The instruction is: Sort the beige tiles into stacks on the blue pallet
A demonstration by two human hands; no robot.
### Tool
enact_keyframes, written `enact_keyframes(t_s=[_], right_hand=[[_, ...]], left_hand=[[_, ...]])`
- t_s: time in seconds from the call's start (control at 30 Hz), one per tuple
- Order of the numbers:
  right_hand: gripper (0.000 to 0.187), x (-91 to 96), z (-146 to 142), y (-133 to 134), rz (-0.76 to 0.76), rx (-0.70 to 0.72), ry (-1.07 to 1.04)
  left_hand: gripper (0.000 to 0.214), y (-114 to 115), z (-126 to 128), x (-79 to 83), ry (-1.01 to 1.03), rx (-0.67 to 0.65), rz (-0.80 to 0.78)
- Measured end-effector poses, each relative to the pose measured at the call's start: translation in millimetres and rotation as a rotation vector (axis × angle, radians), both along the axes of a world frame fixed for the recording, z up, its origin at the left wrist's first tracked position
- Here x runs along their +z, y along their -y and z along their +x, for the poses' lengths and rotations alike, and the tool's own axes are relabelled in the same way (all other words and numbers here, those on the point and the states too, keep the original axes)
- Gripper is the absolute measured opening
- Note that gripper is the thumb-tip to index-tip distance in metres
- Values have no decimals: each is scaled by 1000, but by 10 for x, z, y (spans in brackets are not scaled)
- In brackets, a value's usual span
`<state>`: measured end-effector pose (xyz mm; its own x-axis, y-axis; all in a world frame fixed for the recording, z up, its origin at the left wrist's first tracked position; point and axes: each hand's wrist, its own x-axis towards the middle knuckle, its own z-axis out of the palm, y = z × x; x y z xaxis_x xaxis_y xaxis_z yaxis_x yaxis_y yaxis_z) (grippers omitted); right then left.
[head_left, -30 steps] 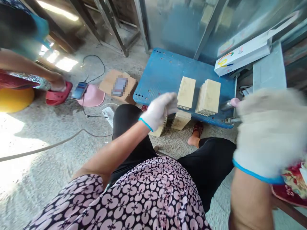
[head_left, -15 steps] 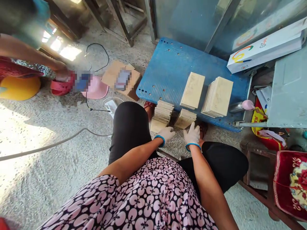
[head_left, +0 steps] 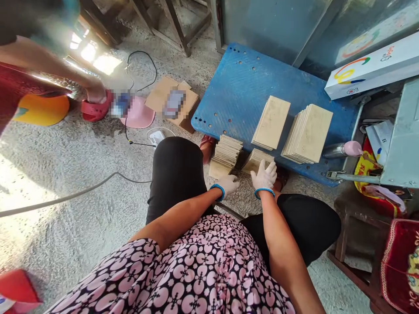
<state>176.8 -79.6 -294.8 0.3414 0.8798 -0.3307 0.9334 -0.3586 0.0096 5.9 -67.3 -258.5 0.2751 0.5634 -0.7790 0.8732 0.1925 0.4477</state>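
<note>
**A:** Head view first: what are the hands doing?

**B:** Both wear white gloves with blue cuffs. The left hand (head_left: 227,185) reaches down to the near end of a leaning stack of thin pale wooden slats (head_left: 226,155) on the concrete floor (head_left: 81,157); its fingers curl at the stack's lower edge, but I cannot tell whether they have closed on anything. The right hand (head_left: 264,176) lies flat, fingers spread, on top of a smaller stack of the same pale slats (head_left: 255,159), pressing rather than gripping.

**A:** And just beyond them?

**B:** Both floor stacks lean against the near edge of a low blue perforated platform (head_left: 242,91). On it, beyond the right hand, sit a flat pile of pale slats (head_left: 271,123) and a taller fanned pile (head_left: 309,133) beside it.

**A:** Further out?

**B:** Right of the hands, a metal flask with a pink cap (head_left: 342,150) and a white printed carton (head_left: 373,72). Far left of the left hand, another person's foot in a red sandal (head_left: 94,109), and a pink plastic stool (head_left: 139,114).
</note>
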Motion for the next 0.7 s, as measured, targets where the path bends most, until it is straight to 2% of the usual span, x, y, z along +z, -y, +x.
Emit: enact_keyframes(t_s=[0.23,0.5,0.6,0.7], right_hand=[[81,33,-19,33,-24,51,33],[81,118,-50,75,-14,63,35],[75,140,-57,140,12,79,34],[55,160,-29,210,23,93,2]], left_hand=[[37,-18,42,-43,0,-43,4],[47,-33,59,3,-15,-90,13],[45,-43,56,-2,-6,-102,12],[43,-49,69,-19,-7,-106,4]])
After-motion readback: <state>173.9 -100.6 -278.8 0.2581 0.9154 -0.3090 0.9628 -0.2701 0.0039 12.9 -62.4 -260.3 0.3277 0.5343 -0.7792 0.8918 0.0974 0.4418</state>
